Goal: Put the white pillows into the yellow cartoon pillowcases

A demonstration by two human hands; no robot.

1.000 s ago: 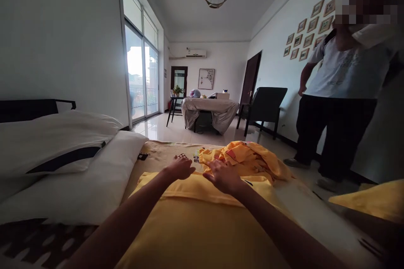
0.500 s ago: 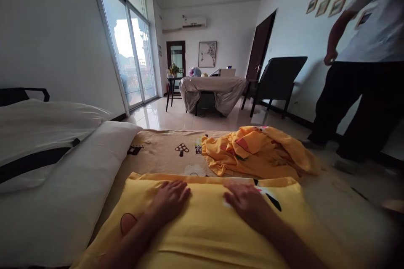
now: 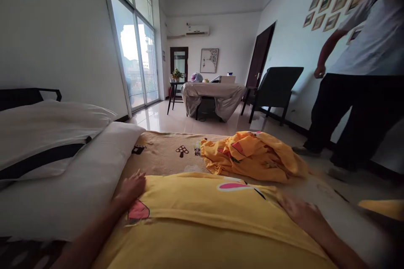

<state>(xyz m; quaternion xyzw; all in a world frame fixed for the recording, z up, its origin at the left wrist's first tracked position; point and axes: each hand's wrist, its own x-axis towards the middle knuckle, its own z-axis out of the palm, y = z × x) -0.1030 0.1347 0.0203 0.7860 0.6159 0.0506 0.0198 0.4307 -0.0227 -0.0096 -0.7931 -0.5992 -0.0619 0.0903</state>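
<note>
A yellow pillow with a pink-eared rabbit print and a red patch lies before me on the bed, a crease running across its middle. At its far left corner is my left hand, fingers closed around the edge. My right hand is at the far right corner, blurred by motion, with the fabric drawn in toward its fingers. Beyond the pillow, a crumpled orange cloth with carrot prints rests on the beige sheet, which shows a mushroom pattern. Neither hand touches it.
White pillows with a black band are stacked on the left. A person in dark trousers stands at the right, beside the bed. Farther off are a dark chair and a covered table. Something yellow shows at lower right.
My hands have moved apart from the pillow's far middle to its two far corners. The pillow's top now bulges and creases, and more of its rabbit print shows. My view has tilted slightly up.
</note>
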